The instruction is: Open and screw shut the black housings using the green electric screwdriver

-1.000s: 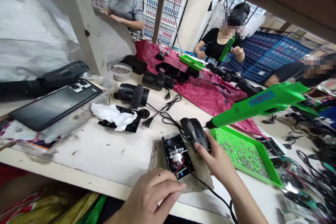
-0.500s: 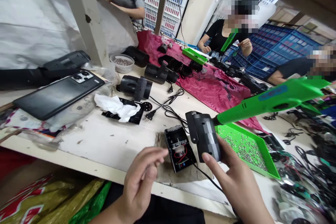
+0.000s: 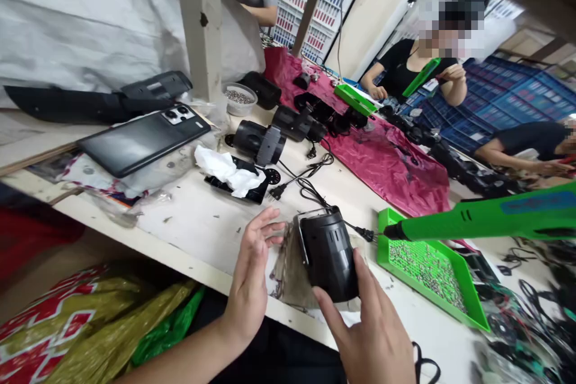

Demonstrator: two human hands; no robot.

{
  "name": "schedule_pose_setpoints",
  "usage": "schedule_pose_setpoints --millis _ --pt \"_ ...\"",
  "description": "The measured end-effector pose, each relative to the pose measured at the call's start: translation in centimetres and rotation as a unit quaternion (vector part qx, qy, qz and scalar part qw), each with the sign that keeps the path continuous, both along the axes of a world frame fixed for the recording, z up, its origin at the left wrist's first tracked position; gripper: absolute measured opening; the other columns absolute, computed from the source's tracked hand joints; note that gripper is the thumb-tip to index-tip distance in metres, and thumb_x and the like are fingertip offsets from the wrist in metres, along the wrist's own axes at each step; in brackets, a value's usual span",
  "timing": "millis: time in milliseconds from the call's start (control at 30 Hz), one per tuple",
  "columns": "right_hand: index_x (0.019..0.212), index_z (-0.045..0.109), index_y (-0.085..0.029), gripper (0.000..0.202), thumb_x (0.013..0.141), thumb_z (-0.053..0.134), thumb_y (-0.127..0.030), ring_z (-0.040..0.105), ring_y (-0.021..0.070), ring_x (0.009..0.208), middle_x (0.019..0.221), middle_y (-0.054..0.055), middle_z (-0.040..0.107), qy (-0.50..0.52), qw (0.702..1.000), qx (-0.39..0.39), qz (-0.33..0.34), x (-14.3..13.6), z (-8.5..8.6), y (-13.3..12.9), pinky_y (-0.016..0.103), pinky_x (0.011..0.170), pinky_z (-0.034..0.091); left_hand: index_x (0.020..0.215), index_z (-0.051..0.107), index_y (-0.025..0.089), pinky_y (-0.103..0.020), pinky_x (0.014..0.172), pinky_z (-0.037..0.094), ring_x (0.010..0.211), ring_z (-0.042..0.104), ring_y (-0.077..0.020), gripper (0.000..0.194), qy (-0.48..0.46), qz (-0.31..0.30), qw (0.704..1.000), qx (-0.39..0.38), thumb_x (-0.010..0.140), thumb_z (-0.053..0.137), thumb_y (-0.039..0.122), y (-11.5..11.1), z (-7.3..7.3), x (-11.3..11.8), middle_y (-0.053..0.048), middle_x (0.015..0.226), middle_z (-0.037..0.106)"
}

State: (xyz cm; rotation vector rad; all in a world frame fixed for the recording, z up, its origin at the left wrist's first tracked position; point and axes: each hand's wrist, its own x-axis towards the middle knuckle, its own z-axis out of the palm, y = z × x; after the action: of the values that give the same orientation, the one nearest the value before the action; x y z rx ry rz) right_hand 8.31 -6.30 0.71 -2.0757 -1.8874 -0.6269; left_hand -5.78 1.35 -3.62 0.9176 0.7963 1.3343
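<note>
My right hand (image 3: 366, 318) grips a black plastic housing (image 3: 330, 255) between thumb and fingers at its near end. The housing has slots in its side and a U-shaped bracket (image 3: 302, 243) on its left. It sits over a worn brown pad (image 3: 288, 279) on the table; its inside is hidden. My left hand (image 3: 252, 276) is just left of it, open, with fingers apart and nothing in them. A cord with a plug (image 3: 364, 233) lies behind the housing. To the right, a green electric screwdriver (image 3: 477, 217) points at it, held by neither hand.
A green tray of screws (image 3: 481, 318) stands right of the housing. Behind are similar black housings (image 3: 252, 141), white tissue (image 3: 229, 174), a tub of screws (image 3: 240, 102) and pink sheeting (image 3: 382, 162). A phone (image 3: 144, 138) lies left, beside a post (image 3: 198, 24). Other people sit beyond.
The right hand has lowered the upper housing part over the open half with wires, whose inside no longer shows. The left hand's fingers have spread apart. The view has shifted.
</note>
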Motion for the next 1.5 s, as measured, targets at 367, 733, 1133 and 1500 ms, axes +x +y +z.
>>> schedule_pose_setpoints --millis 367,733,1133,1500 --pt "0.132 0.052 -0.014 0.075 0.081 0.05 -0.07 0.071 0.0248 0.057 0.096 0.013 0.075 0.132 0.976 -0.142 -0.102 2.1 0.5 0.5 0.033 0.04 0.053 0.135 0.043 0.028 -0.041 0.107 0.038 0.13 0.043 -0.024 0.045 0.027 -0.075 0.996 -0.044 0.097 0.037 0.05 0.7 0.5 0.1 -0.007 0.144 0.043" --pt "0.142 0.04 -0.019 0.066 0.088 0.052 -0.054 0.068 0.0335 0.103 0.122 0.015 0.066 0.243 0.969 -0.042 -0.006 2.3 -2.0 -1.7 0.045 0.072 0.062 0.143 0.04 0.025 -0.049 0.105 0.037 0.12 0.052 -0.0323 0.085 0.006 -0.174 0.973 -0.154 0.069 0.08 0.038 1.8 2.1 1.7 -0.014 0.139 0.048" --pt "0.145 0.034 -0.017 0.064 0.091 0.048 -0.049 0.057 0.031 0.121 0.136 0.014 0.057 0.289 0.957 -0.001 0.015 3.0 -4.5 -2.6 0.042 0.09 0.057 0.13 0.05 0.019 -0.04 0.103 0.039 0.118 0.056 -0.0293 0.085 -0.112 -0.169 0.949 -0.241 0.057 0.088 0.041 0.4 2.7 5.4 -0.011 0.124 0.065" --pt "0.143 0.035 -0.021 0.06 0.09 0.05 -0.046 0.059 0.0275 0.119 0.136 0.011 0.057 0.332 0.942 -0.043 0.04 4.7 -3.1 -2.5 0.039 0.091 0.056 0.111 0.065 0.022 -0.037 0.093 0.045 0.11 0.061 -0.0279 0.055 -0.086 -0.162 0.958 -0.221 0.061 0.085 0.037 0.6 3.0 6.5 -0.006 0.11 0.072"
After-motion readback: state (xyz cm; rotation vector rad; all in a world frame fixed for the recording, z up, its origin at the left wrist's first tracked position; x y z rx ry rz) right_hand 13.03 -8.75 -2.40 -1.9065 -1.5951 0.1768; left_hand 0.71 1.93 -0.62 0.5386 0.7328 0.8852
